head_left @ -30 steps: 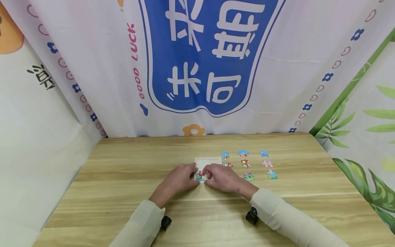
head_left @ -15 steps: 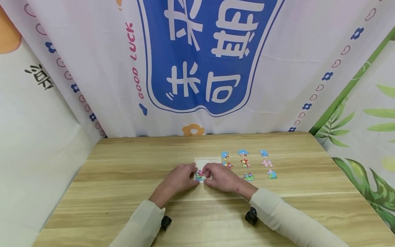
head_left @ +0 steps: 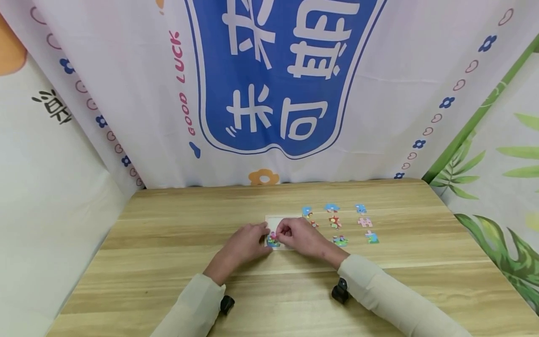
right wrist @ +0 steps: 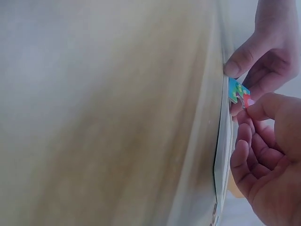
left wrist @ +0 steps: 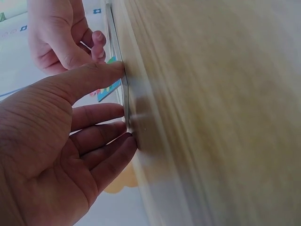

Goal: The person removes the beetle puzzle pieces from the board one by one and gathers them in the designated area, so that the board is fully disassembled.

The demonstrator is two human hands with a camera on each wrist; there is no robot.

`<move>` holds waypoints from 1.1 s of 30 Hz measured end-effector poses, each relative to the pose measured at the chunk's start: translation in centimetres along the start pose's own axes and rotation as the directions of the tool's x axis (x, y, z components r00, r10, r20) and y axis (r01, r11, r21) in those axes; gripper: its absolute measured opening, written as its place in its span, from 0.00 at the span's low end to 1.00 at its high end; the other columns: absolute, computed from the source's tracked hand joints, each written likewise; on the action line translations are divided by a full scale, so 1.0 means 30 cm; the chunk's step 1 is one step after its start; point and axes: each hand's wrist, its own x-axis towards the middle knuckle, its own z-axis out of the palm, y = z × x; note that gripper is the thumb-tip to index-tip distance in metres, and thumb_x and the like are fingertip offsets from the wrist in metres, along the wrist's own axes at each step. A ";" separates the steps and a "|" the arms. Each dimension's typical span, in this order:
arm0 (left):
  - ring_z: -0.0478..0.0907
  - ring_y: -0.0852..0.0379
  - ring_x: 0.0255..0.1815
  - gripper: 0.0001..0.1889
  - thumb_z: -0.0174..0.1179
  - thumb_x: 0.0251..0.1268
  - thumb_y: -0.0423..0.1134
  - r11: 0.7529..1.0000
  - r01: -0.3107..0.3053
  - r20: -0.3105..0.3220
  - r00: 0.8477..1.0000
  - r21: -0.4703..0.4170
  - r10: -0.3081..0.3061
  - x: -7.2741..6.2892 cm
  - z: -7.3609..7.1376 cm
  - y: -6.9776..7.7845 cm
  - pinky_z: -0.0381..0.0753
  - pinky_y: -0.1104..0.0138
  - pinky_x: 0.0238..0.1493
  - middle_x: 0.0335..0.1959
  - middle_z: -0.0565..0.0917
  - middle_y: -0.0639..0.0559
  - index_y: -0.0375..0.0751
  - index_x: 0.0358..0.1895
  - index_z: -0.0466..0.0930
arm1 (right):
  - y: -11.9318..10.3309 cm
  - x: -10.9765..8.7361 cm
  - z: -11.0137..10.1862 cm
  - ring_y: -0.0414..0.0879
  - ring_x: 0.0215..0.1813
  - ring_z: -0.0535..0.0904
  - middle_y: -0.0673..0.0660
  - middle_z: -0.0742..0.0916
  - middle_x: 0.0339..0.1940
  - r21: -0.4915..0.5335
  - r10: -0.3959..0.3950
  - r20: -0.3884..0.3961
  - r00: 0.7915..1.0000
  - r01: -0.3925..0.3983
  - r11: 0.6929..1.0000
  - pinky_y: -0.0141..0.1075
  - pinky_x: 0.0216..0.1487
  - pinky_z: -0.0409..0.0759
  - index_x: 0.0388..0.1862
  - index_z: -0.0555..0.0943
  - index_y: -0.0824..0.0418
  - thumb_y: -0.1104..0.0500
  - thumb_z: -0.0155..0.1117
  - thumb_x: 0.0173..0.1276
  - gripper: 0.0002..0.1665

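Note:
A small white puzzle tray (head_left: 278, 222) lies flat on the wooden table. At its near left corner my left hand (head_left: 246, 242) grips it, thumb on the near edge and fingertips along the left side. A colourful jigsaw piece (head_left: 273, 240), blue and green with a red and pink part, is in that same corner. My right hand (head_left: 302, 238) covers part of the tray and pinches the piece between thumb and forefinger. In the right wrist view the piece (right wrist: 239, 89) stands tilted up from the tray, its upper part hidden by the fingertips.
To the right of the tray lie several loose jigsaw pieces (head_left: 334, 222) in rough rows, one partly behind my right hand. A printed curtain (head_left: 168, 154) hangs at the table's (head_left: 177, 206) back edge.
My right thumb has left the tray's near edge and come up to the forefinger, pinching the piece. The left hand stays on the tray.

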 end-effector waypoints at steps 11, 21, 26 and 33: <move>0.77 0.40 0.64 0.26 0.74 0.64 0.45 1.000 0.006 0.008 1.000 -0.005 -0.006 -0.002 0.001 -0.003 0.78 0.51 0.61 0.69 0.76 0.38 0.35 0.62 0.83 | -0.007 -0.008 -0.014 0.38 0.32 0.77 0.43 0.84 0.29 0.008 0.032 -0.020 0.999 -0.032 0.999 0.32 0.34 0.78 0.34 0.84 0.54 0.65 0.65 0.71 0.07; 0.77 0.40 0.65 0.25 0.74 0.64 0.46 1.000 -0.004 0.007 1.000 0.007 0.004 -0.003 0.001 -0.002 0.77 0.52 0.62 0.69 0.76 0.38 0.35 0.60 0.84 | 0.006 -0.049 -0.099 0.39 0.33 0.77 0.42 0.84 0.30 -0.064 0.062 -0.071 0.996 -0.066 0.996 0.34 0.36 0.78 0.34 0.84 0.52 0.63 0.66 0.70 0.06; 0.77 0.40 0.65 0.26 0.73 0.65 0.45 1.000 -0.011 0.008 1.000 0.019 0.011 -0.006 -0.003 -0.002 0.78 0.53 0.61 0.70 0.76 0.39 0.34 0.61 0.84 | 0.037 -0.079 -0.151 0.40 0.31 0.76 0.43 0.83 0.28 -0.103 0.074 -0.071 0.995 -0.081 0.991 0.35 0.35 0.77 0.32 0.83 0.52 0.63 0.66 0.69 0.07; 0.76 0.38 0.66 0.25 0.72 0.66 0.44 1.000 -0.026 0.013 1.000 0.011 0.026 -0.010 -0.006 -0.003 0.78 0.53 0.61 0.70 0.75 0.38 0.34 0.61 0.83 | 0.087 -0.134 -0.207 0.40 0.33 0.79 0.44 0.86 0.31 -0.093 0.049 -0.043 0.998 -0.052 0.994 0.35 0.38 0.80 0.33 0.85 0.55 0.67 0.65 0.69 0.08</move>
